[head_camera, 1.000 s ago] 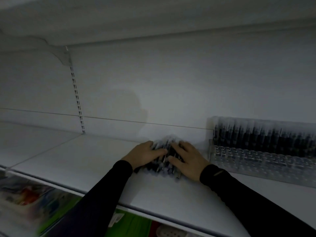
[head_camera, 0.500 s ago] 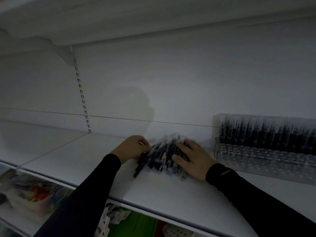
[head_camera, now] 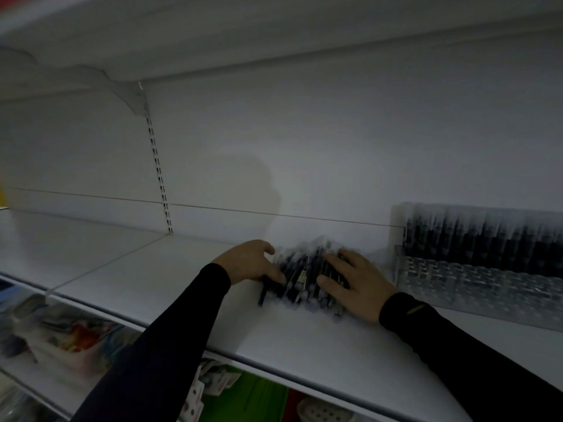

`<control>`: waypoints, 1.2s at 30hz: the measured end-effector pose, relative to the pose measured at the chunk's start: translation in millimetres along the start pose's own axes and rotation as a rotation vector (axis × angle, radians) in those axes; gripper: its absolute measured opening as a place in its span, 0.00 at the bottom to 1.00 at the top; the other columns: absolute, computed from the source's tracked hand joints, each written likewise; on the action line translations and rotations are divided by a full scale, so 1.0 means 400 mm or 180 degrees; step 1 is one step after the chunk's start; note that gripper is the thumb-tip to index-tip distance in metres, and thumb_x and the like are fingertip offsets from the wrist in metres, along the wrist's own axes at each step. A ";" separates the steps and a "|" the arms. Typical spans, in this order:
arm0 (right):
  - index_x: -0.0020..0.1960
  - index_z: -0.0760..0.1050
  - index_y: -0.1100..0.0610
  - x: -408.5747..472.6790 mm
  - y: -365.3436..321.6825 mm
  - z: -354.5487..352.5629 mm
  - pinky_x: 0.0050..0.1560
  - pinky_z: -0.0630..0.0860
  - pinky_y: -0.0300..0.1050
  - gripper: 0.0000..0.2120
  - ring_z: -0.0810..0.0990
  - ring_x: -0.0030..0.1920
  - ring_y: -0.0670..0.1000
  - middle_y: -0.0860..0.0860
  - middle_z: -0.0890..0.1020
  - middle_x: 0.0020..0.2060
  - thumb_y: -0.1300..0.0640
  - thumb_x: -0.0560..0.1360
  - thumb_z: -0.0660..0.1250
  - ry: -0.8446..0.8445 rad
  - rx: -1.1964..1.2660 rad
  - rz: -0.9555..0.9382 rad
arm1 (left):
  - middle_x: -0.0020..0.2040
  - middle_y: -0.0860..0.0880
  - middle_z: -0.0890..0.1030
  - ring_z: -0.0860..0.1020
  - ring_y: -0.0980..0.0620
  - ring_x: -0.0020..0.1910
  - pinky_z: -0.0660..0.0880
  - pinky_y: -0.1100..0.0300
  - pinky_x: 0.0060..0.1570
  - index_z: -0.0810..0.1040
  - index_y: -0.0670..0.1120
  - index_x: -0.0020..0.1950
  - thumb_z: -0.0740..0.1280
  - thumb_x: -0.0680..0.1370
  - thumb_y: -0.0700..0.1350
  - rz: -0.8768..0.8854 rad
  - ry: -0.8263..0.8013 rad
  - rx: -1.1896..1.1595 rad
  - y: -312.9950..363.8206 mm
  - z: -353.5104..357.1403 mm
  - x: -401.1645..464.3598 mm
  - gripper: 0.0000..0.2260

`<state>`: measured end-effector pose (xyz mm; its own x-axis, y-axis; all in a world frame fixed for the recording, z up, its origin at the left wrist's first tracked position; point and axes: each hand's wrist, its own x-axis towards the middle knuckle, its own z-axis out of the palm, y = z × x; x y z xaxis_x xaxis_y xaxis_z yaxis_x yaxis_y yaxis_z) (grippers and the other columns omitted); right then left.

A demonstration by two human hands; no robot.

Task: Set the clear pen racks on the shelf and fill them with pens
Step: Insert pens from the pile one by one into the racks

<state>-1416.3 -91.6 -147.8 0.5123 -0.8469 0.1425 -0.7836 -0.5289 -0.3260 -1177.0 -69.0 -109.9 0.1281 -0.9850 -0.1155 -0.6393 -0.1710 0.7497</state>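
In the head view, a white shelf (head_camera: 170, 287) is seen from slightly below, dimly lit and somewhat blurred. One clear rack (head_camera: 475, 287) is already set on it at the right, against the back wall. Its rear rows are filled with dark pens standing upright, while the front rows of holes appear empty. Whether a second rack is present cannot be told; none is seen in the frame.

A loose pile of pens (head_camera: 304, 275) lies flat on the shelf, just left of the rack and not yet in it. The pile is flanked by both hands. The left hand (head_camera: 249, 263) is placed at the pile's left edge, its fingers curved against the pens and its thumb lying over the lower ones; whether any pen is actually pinched cannot be told through the blur. The right hand (head_camera: 356, 284) is laid on the right part of the pile, fingers spread and fairly straight, pressing down on the pens.

The task is judged to be partly done: a rack has been placed and part of it stocked. What is left, as far as can be shown, is for the pile to be gathered and stood pen by pen into the empty front holes. Goods on the lower shelf (head_camera: 76, 333) are too blurred to be named.
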 end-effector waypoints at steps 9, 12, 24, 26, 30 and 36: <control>0.77 0.55 0.46 -0.001 -0.007 -0.004 0.77 0.48 0.48 0.54 0.51 0.77 0.53 0.53 0.54 0.77 0.18 0.60 0.35 0.0085 -0.0028 -0.0029 | 0.69 0.48 0.72 0.74 0.50 0.61 0.70 0.60 0.58 0.67 0.47 0.74 0.75 0.71 0.53 0.0137 0.0133 0.0061 0.025 0.030 0.021 0.35; 0.77 0.54 0.48 -0.002 -0.012 -0.003 0.77 0.48 0.47 0.36 0.51 0.77 0.53 0.54 0.54 0.77 0.30 0.75 0.47 0.0059 -0.0063 -0.0025 | 0.73 0.46 0.68 0.69 0.50 0.67 0.66 0.62 0.56 0.63 0.44 0.75 0.74 0.71 0.58 0.0190 0.0097 0.0244 0.052 0.050 0.008 0.39; 0.77 0.54 0.47 -0.006 -0.011 -0.004 0.77 0.47 0.47 0.32 0.50 0.77 0.53 0.53 0.54 0.77 0.34 0.77 0.51 0.0061 -0.0030 -0.0024 | 0.50 0.46 0.71 0.71 0.50 0.46 0.68 0.60 0.39 0.73 0.40 0.58 0.75 0.70 0.46 0.0179 0.0144 0.0827 0.080 0.049 0.017 0.21; 0.77 0.55 0.47 -0.005 -0.010 -0.001 0.77 0.48 0.48 0.37 0.50 0.77 0.52 0.53 0.54 0.77 0.29 0.74 0.48 0.0060 0.0020 -0.0017 | 0.48 0.49 0.71 0.71 0.51 0.46 0.68 0.59 0.42 0.72 0.42 0.59 0.76 0.69 0.48 0.0109 0.0135 0.0743 0.071 0.042 0.023 0.23; 0.76 0.57 0.47 0.000 -0.003 0.003 0.77 0.50 0.48 0.60 0.53 0.76 0.53 0.54 0.58 0.76 0.16 0.54 0.31 0.0202 -0.0005 -0.0036 | 0.45 0.44 0.73 0.73 0.51 0.37 0.67 0.59 0.39 0.72 0.44 0.45 0.76 0.69 0.48 0.0126 0.0185 0.0638 0.059 0.040 0.024 0.16; 0.76 0.58 0.47 -0.002 -0.006 0.001 0.76 0.50 0.46 0.54 0.54 0.76 0.52 0.54 0.58 0.76 0.18 0.60 0.34 0.0225 0.0011 -0.0044 | 0.38 0.42 0.83 0.80 0.47 0.37 0.70 0.62 0.34 0.83 0.39 0.42 0.77 0.67 0.49 0.0085 0.0134 0.0389 0.047 0.031 0.026 0.14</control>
<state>-1414.6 -89.5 -147.6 0.4968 -0.8414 0.2127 -0.7753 -0.5404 -0.3269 -1197.0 -82.7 -105.2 0.1398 -0.9879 -0.0673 -0.7303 -0.1488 0.6667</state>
